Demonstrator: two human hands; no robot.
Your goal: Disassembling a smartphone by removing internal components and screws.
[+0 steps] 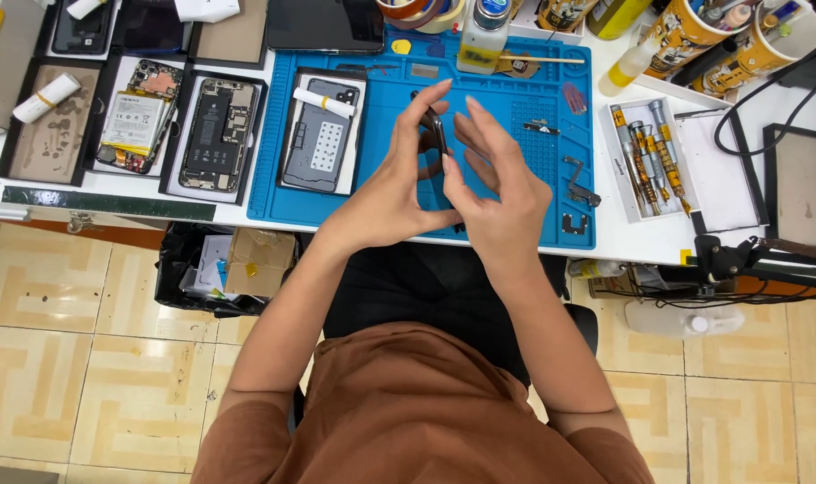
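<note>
Both hands meet over the blue mat (399,193): left hand (392,193) and right hand (497,193) pinch a thin dark phone part (437,133) edge-up. Loosen that pinch and it likely drops onto the desk's front edge.

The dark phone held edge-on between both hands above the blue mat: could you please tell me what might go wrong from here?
1. The dark phone is pinched only by the fingers; it could slip onto the blue mat.
2. Falling, it might scatter the small loose parts nearby.
</note>
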